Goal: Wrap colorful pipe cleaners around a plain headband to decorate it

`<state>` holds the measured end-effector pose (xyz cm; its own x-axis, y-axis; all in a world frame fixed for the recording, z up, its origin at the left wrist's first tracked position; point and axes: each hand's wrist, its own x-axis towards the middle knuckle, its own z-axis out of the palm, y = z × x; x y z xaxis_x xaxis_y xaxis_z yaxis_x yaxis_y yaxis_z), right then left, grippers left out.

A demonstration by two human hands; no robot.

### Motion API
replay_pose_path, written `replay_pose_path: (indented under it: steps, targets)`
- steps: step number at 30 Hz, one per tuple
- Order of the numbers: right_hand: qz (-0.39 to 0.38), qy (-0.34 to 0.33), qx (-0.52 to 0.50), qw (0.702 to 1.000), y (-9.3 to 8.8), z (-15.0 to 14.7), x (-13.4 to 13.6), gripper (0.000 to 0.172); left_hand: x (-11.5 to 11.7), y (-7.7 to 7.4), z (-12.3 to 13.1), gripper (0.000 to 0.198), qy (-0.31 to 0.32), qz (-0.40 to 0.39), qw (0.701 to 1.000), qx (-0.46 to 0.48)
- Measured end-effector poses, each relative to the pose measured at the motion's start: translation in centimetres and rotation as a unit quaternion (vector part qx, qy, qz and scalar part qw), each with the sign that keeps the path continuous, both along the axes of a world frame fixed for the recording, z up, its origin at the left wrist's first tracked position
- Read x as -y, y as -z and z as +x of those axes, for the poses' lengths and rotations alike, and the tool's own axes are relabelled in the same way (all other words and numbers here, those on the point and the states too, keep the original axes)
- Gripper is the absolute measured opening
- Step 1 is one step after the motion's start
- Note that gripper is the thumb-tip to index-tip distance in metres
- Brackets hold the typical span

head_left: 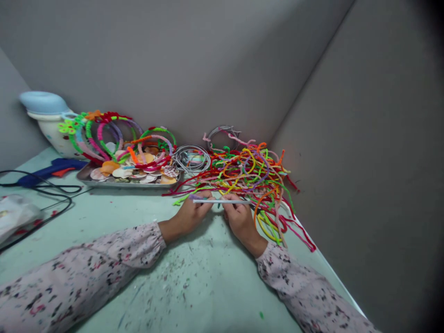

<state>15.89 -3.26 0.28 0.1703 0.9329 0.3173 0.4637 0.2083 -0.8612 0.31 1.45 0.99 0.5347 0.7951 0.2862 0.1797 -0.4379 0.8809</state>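
Note:
Above the table's middle, a thin pale straight rod [222, 201] spans both my hands. My left hand [194, 213] is closed with its fingertips pinched round the rod's left part. A bit of purple fuzzy stem [194, 197] shows by those fingers. My right hand [237, 215] is closed too, thumb and fingers pinching the rod's right part. Between the fingertips a small dark green bit shows, too small to name. Just beyond my right hand lies a tangled heap of coloured pipe cleaners [243, 169].
A metal tray [138, 186] holds shells and fuzzy headbands [104, 138]. Coiled grey wire [192, 159] lies beside it. To the left are a blue glue gun [34, 178], a black cord [67, 199], a white plastic bag [15, 215] and a blue-lidded white container [52, 122]. Grey walls stand behind and right.

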Motion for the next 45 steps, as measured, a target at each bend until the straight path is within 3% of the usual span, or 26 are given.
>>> replay_pose_path:
  steps: [7,19,32,45]
  targets:
    - [0.016,-0.008,0.016,1.0,0.2,0.1,-0.1,0.025,-0.3,0.5,-0.1,0.027,-0.002,0.024,1.0,0.005]
    - [-0.058,-0.032,-0.085,0.994,0.3,0.0,-0.2,0.035,-0.3,0.6,-0.1,0.025,-0.003,0.023,1.0,-0.013]
    - [-0.074,-0.033,-0.073,0.994,-0.7,-0.2,0.0,0.034,-0.3,0.6,-0.1,0.027,-0.009,0.026,1.0,-0.009]
    - [-0.085,-0.056,-0.14,0.985,0.3,-0.1,-0.3,0.027,-0.2,0.5,0.0,0.026,0.0,0.009,1.0,-0.01]
